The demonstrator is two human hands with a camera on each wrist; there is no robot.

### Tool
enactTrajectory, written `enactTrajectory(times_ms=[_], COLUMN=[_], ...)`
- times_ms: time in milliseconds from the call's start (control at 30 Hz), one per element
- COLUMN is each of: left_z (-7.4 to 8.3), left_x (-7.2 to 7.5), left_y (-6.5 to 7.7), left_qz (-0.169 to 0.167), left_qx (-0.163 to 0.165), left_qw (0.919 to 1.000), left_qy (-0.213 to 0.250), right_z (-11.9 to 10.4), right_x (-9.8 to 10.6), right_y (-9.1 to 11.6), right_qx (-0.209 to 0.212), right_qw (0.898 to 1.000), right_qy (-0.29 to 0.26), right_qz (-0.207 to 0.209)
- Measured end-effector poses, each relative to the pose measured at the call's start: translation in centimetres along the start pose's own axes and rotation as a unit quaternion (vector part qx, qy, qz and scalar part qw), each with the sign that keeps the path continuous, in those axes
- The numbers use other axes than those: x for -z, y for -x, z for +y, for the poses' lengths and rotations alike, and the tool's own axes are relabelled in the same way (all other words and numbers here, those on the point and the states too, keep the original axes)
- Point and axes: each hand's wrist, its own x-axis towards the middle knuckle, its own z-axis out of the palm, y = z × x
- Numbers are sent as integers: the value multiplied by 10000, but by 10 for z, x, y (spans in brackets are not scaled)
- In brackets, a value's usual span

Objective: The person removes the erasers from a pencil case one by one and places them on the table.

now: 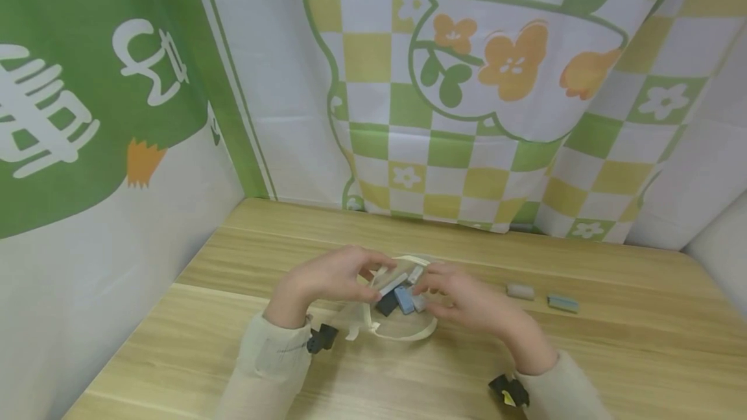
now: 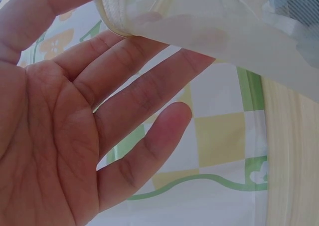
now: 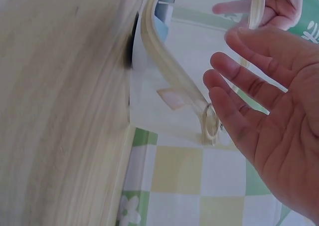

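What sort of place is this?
Probably a small home or makeshift work corner, though I can't tell which: a wood-grain table, patterned cloth hanging behind it, and a see-through pouch being handled there.

one left hand (image 1: 335,277) and one right hand (image 1: 473,300) are showing, two in all. two pale sleeves (image 1: 274,358) are appearing on the near side, with two black wrist devices (image 1: 322,338). one translucent pouch (image 1: 408,339) is resting on one wooden table (image 1: 233,264). inside, at least five small things are lying: one dark block (image 1: 385,306), one blue block (image 1: 404,300), one long pale bar (image 1: 393,284), one small white piece (image 1: 415,275) on the far side and one small grey piece (image 1: 419,303) on the right. two more things are lying farther right: one grey cylinder (image 1: 520,291) and one teal-and-grey block (image 1: 563,303).
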Motion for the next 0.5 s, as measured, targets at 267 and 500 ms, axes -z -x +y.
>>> enactTrajectory(times_ms=[267,500], left_z=[-1,-1], left_x=[1,1], left_y=[0,0], left_qz=[-12,-19], left_qx=[-64,-117], left_qw=[10000,9999], left_qy=[-62,-63], right_z=[-3,-5], right_x=[-6,-13], right_y=[-8,-14], right_qx=[-202,-114], right_qw=[9990,9994], right_qy=[-283,-136], right_qz=[-282,-282])
